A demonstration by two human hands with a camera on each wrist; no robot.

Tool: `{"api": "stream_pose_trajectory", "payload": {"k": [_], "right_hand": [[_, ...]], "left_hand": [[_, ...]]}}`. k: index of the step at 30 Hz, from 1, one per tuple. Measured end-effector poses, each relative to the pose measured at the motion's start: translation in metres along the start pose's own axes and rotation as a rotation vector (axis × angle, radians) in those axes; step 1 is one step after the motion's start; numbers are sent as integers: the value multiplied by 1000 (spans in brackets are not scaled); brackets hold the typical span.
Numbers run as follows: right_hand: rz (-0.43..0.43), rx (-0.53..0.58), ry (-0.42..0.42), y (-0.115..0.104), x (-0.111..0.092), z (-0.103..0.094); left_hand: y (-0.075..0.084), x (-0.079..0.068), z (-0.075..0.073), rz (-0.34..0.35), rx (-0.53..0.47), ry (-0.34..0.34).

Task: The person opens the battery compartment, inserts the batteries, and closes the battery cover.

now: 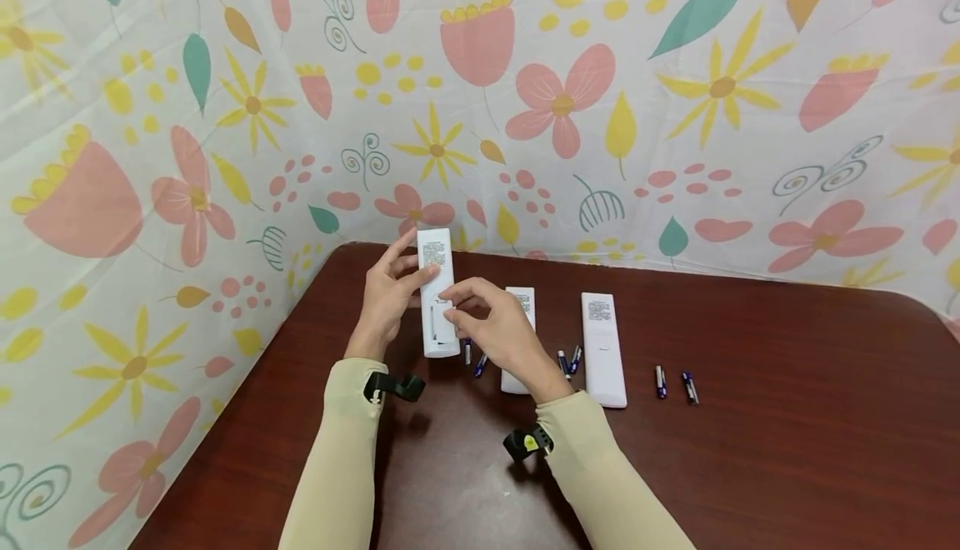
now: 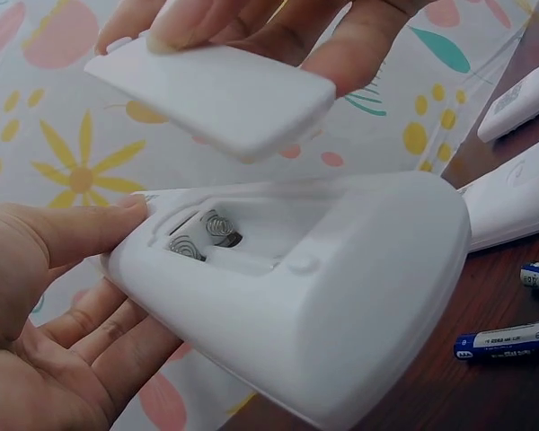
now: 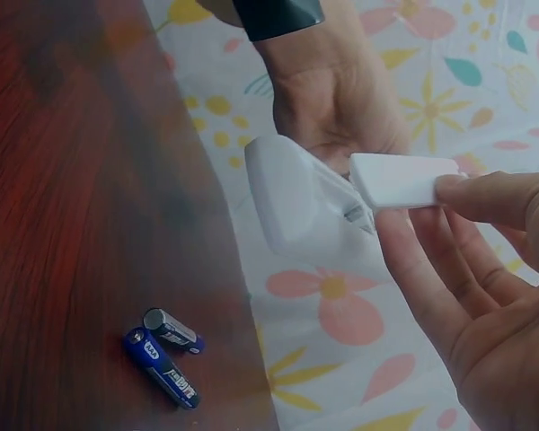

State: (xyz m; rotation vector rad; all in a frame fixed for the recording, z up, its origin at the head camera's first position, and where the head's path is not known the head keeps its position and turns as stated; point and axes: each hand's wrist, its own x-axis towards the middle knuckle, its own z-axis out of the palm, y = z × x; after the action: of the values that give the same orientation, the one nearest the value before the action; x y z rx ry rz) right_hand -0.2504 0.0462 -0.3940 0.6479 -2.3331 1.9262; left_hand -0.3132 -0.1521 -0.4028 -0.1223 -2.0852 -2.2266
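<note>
My left hand (image 1: 381,304) grips a white remote control (image 1: 429,304) above the table, its back facing me and the thumb across its edge. The open battery compartment (image 2: 269,229) shows two coil springs and no batteries inside. In my right hand (image 1: 501,325), fingers and thumb pinch the white battery cover (image 2: 216,94). The left wrist view shows this cover apart from the remote, just above the compartment. From the right wrist, the cover (image 3: 397,180) overlaps the remote's edge. Two blue AAA batteries (image 3: 166,368) lie on the table below.
Two more white remotes lie back up on the brown table (image 1: 787,417): one (image 1: 513,383) partly behind my right hand, another (image 1: 604,358) further right. Beside them are a battery pair (image 1: 576,359) and, further right, two batteries (image 1: 661,382). A flower-patterned cloth (image 1: 562,183) hangs behind.
</note>
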Motion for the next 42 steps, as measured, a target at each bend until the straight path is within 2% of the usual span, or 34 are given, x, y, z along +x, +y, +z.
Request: {"api": "stream_pose_trajectory", "payload": {"k": [7,15,23,30,42], "right_hand": [[37,26,-11,-4,-4,-7],[57,58,-71,-12,-13,-19],[57,12,-128,-12,-29,-26],[65,-52,-158,-2,-43,-25],[124,-67,-235,8,-55,-14]], "left_hand": [[-1,0,1,-4,4,13],[0,-1,1,-3,5,20],[-1,0,2,5,9,21],[1,0,3,10,22,23],[3,0,1,1,-19,17]]}}
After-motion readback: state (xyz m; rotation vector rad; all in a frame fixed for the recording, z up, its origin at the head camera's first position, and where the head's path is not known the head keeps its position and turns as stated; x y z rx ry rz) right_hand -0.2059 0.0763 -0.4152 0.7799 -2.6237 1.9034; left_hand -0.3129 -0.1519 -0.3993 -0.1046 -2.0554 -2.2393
